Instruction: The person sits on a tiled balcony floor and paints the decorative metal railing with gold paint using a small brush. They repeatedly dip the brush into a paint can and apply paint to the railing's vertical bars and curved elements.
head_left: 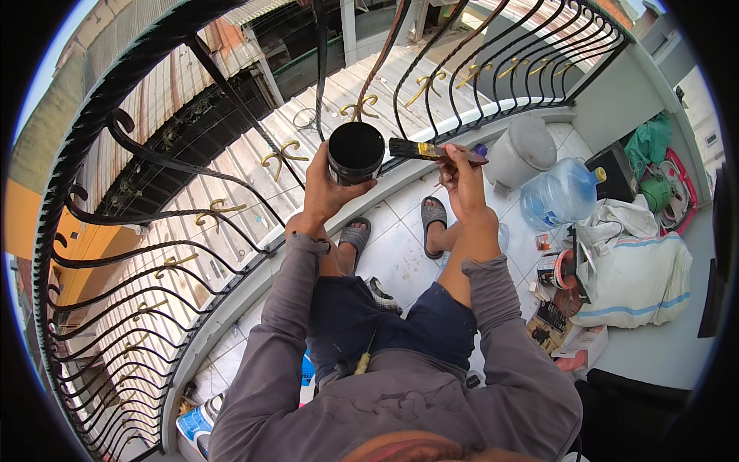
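Note:
My left hand (331,190) is wrapped round a small can (356,171) with a black inside, held up in front of the railing. How much paint is in it, I cannot tell. In my right hand (463,182) is a paintbrush (422,149), gripped by its handle and lying level. Its dark bristles point left toward the can and stop a little short of the rim. Behind both hands stands the black wrought-iron railing (394,85) with twisted bars and gold-coloured scroll ornaments (359,107).
On the white tiled floor (389,260) to the right are a grey lidded bucket (525,146), a clear blue water jug (562,192) and a white sack (643,281). Small tins (556,269) and boxes lie beside the sack. A screwdriver-like tool (362,362) rests at my waist.

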The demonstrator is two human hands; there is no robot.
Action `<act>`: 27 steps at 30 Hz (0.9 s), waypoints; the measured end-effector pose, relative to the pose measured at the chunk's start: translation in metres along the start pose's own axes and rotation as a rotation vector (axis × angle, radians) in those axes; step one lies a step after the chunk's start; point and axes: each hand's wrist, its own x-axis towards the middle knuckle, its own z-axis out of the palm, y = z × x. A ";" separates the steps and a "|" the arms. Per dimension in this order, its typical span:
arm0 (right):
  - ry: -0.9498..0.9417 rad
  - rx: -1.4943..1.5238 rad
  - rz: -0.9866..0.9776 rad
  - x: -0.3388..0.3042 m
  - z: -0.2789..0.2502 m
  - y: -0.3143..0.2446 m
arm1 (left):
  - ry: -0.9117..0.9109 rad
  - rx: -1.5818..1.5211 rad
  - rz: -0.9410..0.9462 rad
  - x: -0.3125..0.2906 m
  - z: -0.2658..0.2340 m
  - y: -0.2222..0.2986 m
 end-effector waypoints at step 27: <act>-0.014 -1.184 -1.846 0.102 0.126 -0.161 | 0.079 0.089 -0.060 0.010 0.022 -0.071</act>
